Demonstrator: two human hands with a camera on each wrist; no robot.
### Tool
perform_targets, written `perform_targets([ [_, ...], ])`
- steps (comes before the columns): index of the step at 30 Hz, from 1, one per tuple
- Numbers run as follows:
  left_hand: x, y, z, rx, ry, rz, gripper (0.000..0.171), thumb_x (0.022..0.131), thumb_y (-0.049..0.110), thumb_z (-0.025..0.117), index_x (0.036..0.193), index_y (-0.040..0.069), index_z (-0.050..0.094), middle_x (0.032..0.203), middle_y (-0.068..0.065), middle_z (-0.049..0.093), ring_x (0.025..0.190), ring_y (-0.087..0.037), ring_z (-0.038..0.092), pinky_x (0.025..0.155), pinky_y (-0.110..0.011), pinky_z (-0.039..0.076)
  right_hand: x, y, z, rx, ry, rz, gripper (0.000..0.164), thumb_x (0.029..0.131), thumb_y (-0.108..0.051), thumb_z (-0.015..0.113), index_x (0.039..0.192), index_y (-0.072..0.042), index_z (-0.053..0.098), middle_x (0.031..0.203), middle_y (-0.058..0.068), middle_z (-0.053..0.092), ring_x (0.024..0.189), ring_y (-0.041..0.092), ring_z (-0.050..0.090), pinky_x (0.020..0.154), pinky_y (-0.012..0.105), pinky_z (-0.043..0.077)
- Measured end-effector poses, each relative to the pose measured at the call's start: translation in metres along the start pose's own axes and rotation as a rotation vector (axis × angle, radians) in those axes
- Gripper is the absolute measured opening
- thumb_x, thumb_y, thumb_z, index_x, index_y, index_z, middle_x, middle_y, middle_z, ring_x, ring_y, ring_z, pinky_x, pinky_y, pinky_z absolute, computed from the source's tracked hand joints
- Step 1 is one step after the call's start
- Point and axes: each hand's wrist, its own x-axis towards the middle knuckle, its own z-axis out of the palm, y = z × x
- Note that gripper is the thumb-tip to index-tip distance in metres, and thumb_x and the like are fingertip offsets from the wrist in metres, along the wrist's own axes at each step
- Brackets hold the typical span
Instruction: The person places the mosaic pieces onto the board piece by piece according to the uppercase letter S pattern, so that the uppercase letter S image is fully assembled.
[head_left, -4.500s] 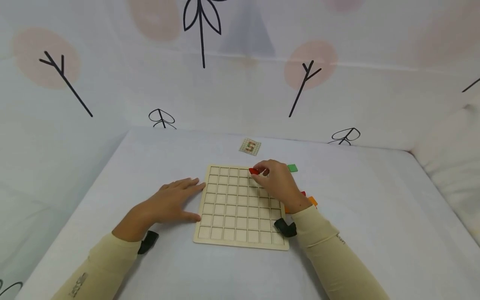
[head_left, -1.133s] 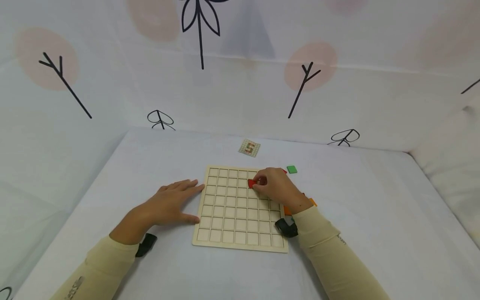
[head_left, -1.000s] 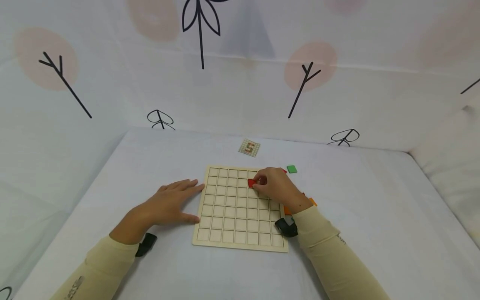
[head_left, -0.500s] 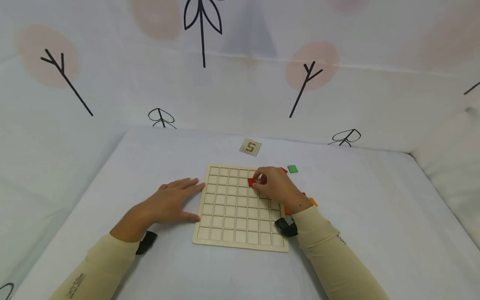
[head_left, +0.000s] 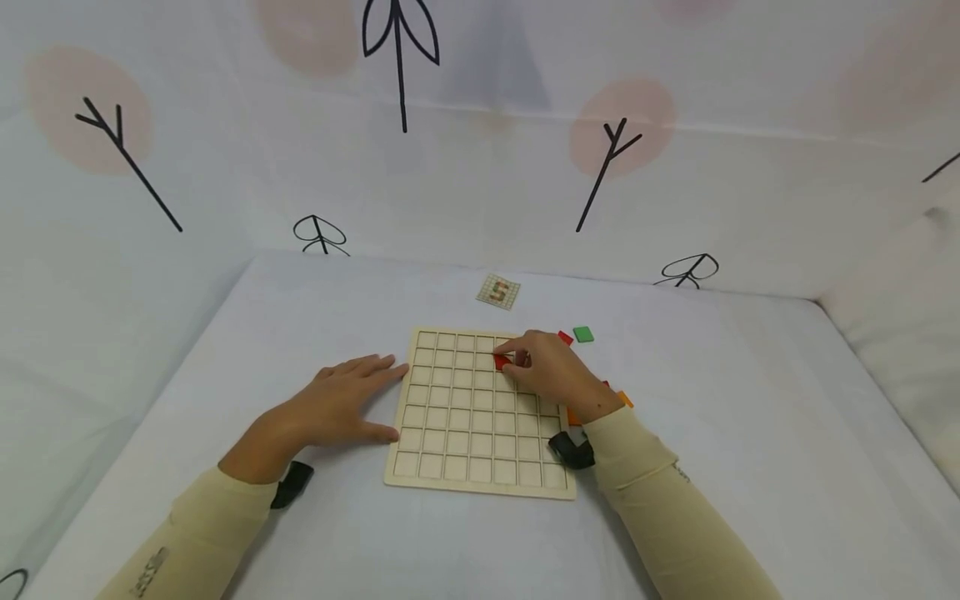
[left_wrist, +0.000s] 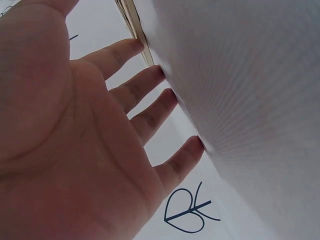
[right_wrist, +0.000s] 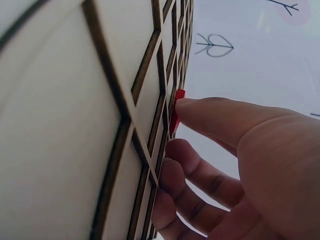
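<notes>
A white cloth backdrop with black line-drawn plants and faded peach patches rises behind the desk, which has a white covering. A pale wooden grid board lies flat in front of me, with seven squares along its near edge.

My right hand is over the board's far right part, the thumb and forefinger pinching a red tile at a square in the second row from the far edge. From the right wrist, the thumb rests on that tile and my other fingers curl near the board; I cannot tell whether the tile sits fully in its square. My left hand lies palm down with the fingers straight and spread, forefinger and thumb tips at the board's left edge.

Just right of the board's far right corner are another red tile and a green tile. Orange tiles show beside my right wrist, partly hidden. Past the board's far edge lies a small pattern card with an S-shaped figure. I wear beige sleeves, and a black device sits at each wrist.
</notes>
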Motion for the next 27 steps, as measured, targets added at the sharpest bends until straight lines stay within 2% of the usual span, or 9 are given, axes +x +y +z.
perform_targets([
  [13,0.0003,-0.0004,0.0,-0.001,0.002,0.004,0.094,0.079,0.059,0.077,0.157,0.027,0.034,0.164,-0.006,0.03,0.151,-0.036,0.026,0.114,-0.062,0.027,-0.0008,-0.0023,-0.0006,-0.007,0.002,0.001,0.026,0.094,-0.016,0.07,0.119,-0.01,0.073,0.087,0.004,0.061,0.069,0.015,0.049,0.062,0.028,0.041],
  [27,-0.0017,0.0026,-0.0013,-0.012,0.001,-0.006,0.094,0.079,0.059,0.077,0.157,0.027,0.034,0.164,-0.006,0.03,0.151,-0.036,0.027,0.114,-0.062,0.027,-0.0016,-0.0008,0.0017,-0.041,0.012,-0.02,0.026,0.094,-0.016,0.069,0.119,-0.01,0.073,0.085,0.002,0.06,0.072,0.014,0.049,0.063,0.027,0.041],
])
